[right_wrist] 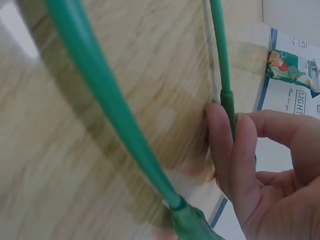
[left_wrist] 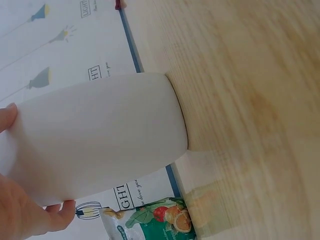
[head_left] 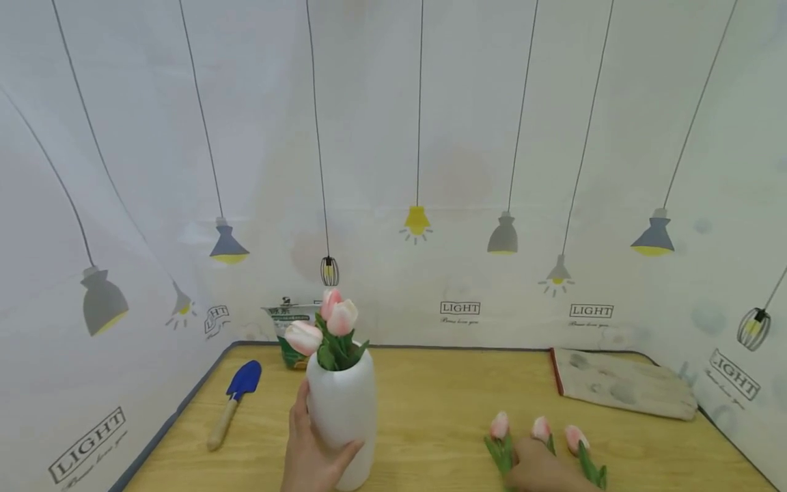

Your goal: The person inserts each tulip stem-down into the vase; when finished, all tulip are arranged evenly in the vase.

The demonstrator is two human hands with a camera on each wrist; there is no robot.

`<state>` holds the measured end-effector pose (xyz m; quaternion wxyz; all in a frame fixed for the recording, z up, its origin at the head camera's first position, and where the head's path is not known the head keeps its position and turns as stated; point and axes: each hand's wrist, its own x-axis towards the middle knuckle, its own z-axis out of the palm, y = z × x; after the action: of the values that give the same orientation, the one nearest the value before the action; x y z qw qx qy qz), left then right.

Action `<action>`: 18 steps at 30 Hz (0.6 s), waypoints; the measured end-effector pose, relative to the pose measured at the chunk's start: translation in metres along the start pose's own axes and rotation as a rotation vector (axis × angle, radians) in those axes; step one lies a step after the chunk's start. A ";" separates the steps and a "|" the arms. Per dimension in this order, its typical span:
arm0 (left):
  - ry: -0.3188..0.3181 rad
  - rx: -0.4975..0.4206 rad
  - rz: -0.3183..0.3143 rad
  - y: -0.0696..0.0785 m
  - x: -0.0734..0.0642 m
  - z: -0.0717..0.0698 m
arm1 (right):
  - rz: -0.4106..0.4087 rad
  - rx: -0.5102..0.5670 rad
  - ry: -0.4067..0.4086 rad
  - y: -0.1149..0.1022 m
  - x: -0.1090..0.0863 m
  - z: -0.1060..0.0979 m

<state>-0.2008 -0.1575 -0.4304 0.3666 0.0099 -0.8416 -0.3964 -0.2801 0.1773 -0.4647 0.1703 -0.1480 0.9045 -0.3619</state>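
My left hand (head_left: 315, 451) grips the side of a white vase (head_left: 346, 424), thumb across its front and fingers round its left side. Pink-and-white tulips (head_left: 341, 318) with green leaves stand in the vase mouth. In the left wrist view the base of the vase meets the tabletop. On the right, my right hand (head_left: 541, 468) is down among three loose tulips, one with its bloom (head_left: 500, 425) left of the hand and one right of it (head_left: 576, 439). The right wrist view shows thumb and fingers pinching a green tulip stem (right_wrist: 227, 107), while another stem (right_wrist: 107, 95) lies closer to the camera.
A blue trowel (head_left: 244, 379) with a wooden handle lies at the table's left. Behind the vase stands a green and white packet (head_left: 287, 342). A folded cloth-like item (head_left: 624, 386) with a red edge lies back right. Lamp-printed sheeting (head_left: 461, 273) surrounds the wooden table (head_left: 443, 389).
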 end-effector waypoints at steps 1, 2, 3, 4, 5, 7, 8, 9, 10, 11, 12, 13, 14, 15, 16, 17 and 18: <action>0.000 -0.005 0.001 0.000 0.000 0.000 | -0.015 0.000 0.005 0.001 0.002 0.001; 0.001 -0.007 0.001 0.000 -0.001 0.001 | -0.049 0.015 0.013 0.002 0.004 0.002; 0.002 -0.012 0.001 0.000 -0.001 0.001 | -0.065 0.038 0.008 0.004 0.006 0.003; 0.000 -0.014 0.000 0.000 -0.002 0.002 | -0.076 0.073 -0.002 0.005 0.007 0.003; -0.002 -0.016 0.000 0.000 -0.002 0.002 | -0.094 0.103 -0.006 0.006 0.009 0.001; -0.006 -0.010 0.000 0.000 -0.003 0.003 | -0.127 0.163 -0.011 0.006 0.011 -0.003; -0.005 -0.009 -0.001 0.001 -0.003 0.003 | -0.137 0.194 -0.016 0.002 0.013 -0.007; -0.006 -0.013 -0.002 0.001 -0.003 0.003 | -0.137 0.227 -0.016 -0.003 0.013 -0.012; -0.009 -0.012 -0.005 0.001 -0.002 0.003 | -0.147 0.252 -0.006 -0.010 0.014 -0.018; -0.009 -0.013 -0.006 0.002 -0.002 0.003 | -0.166 0.267 0.016 -0.020 0.015 -0.024; -0.011 -0.013 -0.009 0.002 -0.002 0.003 | -0.180 0.288 0.028 -0.031 0.016 -0.031; -0.009 -0.016 -0.014 0.003 -0.001 0.002 | -0.190 0.313 0.050 -0.045 0.017 -0.039; -0.013 -0.013 -0.020 0.003 -0.001 0.001 | -0.220 0.325 0.084 -0.060 0.018 -0.046; -0.016 -0.012 -0.026 0.003 0.000 0.001 | -0.262 0.341 0.126 -0.076 0.019 -0.053; -0.019 -0.010 -0.030 0.003 0.000 0.000 | -0.303 0.355 0.163 -0.093 0.019 -0.060; -0.018 -0.011 -0.034 0.003 0.000 -0.001 | -0.346 0.363 0.200 -0.110 0.019 -0.066; -0.019 -0.011 -0.037 0.002 0.000 -0.001 | -0.393 0.366 0.237 -0.127 0.018 -0.073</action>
<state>-0.1997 -0.1565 -0.4283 0.3511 0.0194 -0.8426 -0.4080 -0.3079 0.1263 -0.3296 0.0142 -0.2438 0.7917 -0.5599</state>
